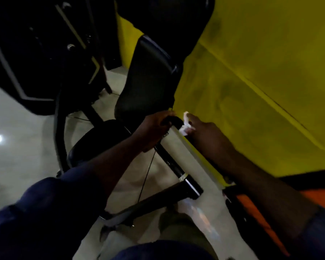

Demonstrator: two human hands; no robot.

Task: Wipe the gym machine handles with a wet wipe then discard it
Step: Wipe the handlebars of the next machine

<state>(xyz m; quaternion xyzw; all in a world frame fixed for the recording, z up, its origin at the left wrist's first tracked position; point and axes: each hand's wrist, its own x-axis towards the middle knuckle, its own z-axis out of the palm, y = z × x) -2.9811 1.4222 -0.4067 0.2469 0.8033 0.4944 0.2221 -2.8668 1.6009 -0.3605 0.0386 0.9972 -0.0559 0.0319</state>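
Note:
A black machine handle [174,120] tops a long bar that runs down toward me, black below with a silver band. My left hand [154,128] grips the bar just under the handle's end. My right hand [204,134] holds a crumpled white wet wipe [186,121] right beside the handle's tip, at its right side. Whether the wipe touches the handle I cannot tell. The view is dark and blurred.
The machine's black back pad [148,76] and round seat [99,139] stand just left of the handle. A yellow wall [261,81] with an orange and black strip lies close on the right. More dark gym equipment [36,53] stands at the back left on a pale glossy floor [17,137].

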